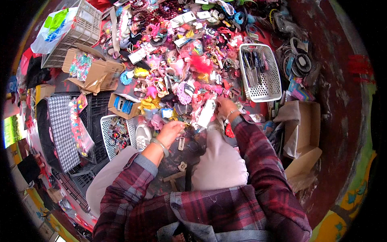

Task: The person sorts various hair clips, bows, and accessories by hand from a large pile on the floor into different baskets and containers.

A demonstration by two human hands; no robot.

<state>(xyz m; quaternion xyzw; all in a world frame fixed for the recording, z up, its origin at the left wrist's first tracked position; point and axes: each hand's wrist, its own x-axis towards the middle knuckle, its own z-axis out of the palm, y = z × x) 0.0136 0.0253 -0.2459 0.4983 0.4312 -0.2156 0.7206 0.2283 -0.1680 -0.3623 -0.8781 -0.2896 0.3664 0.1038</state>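
A big heap of hair accessories point(177, 66), with bows, flowers and bands in pink, red, purple and yellow, spreads in front of me. At its near edge my left hand point(171, 132) has thumb and fingers pinched together at a small yellowish bit, too small to name. My right hand point(226, 108) reaches into the near right side of the pile with fingers curled. Right beside those fingers lies a white card point(207, 113); what they grip, if anything, is hidden. Below my left hand a small pale clip point(182, 143) rests on the dark ground.
A white perforated basket point(271, 89) holding dark items stands at the right. Nearer, an opened cardboard box point(308, 129) leans there. On the left are a smaller white basket point(105, 131) of small pieces, a carton with blue items point(135, 108), and a grey crate point(90, 24).
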